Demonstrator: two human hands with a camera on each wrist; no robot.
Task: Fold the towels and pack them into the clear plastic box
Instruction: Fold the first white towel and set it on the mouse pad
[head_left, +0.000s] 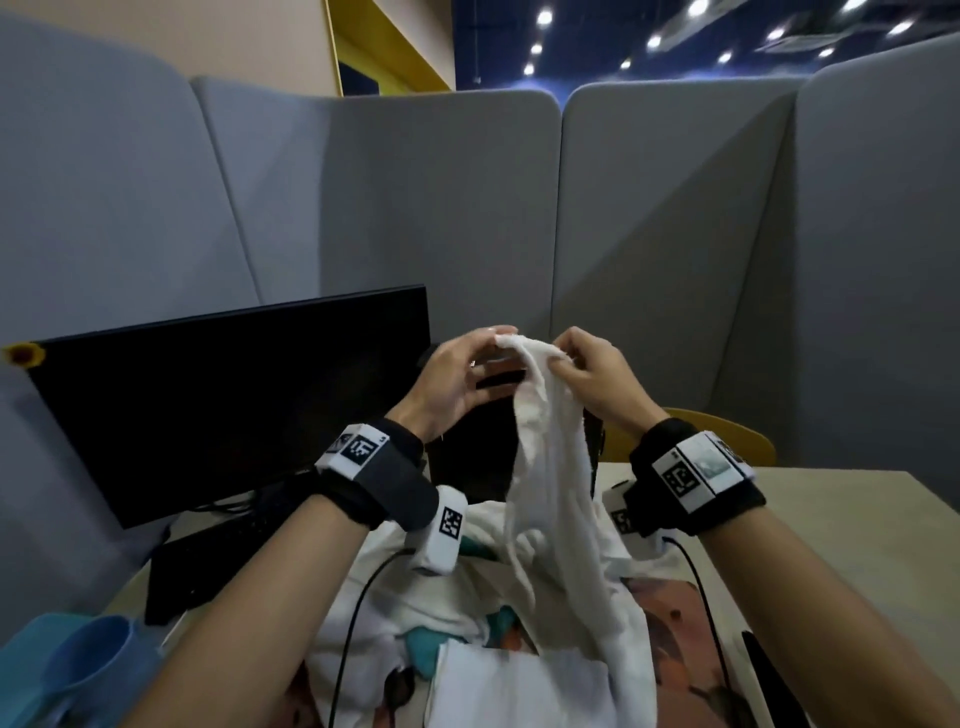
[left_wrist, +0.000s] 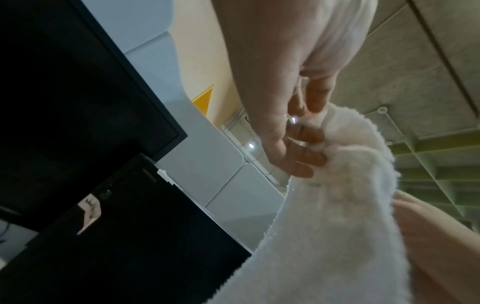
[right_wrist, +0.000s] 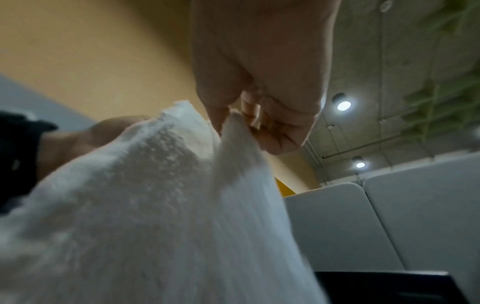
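A white towel (head_left: 550, 467) hangs in the air in front of me, bunched at its top edge. My left hand (head_left: 467, 369) pinches that top edge from the left and my right hand (head_left: 587, 371) pinches it from the right, the two hands close together. The left wrist view shows my left fingers (left_wrist: 309, 148) curled into the fluffy towel (left_wrist: 324, 236). In the right wrist view, thumb and fingers (right_wrist: 259, 119) pinch a fold of the towel (right_wrist: 155, 205). The towel's lower end drops onto a heap of white and teal towels (head_left: 447, 623) on the table. No clear plastic box is in sight.
A black monitor (head_left: 223, 405) stands at the left with a dark keyboard (head_left: 208, 566) below it. A blue plastic cup (head_left: 98, 665) sits at the near left. Grey partition panels (head_left: 649, 234) wall in the desk. A yellow chair back (head_left: 727, 431) shows behind the beige table (head_left: 857, 545).
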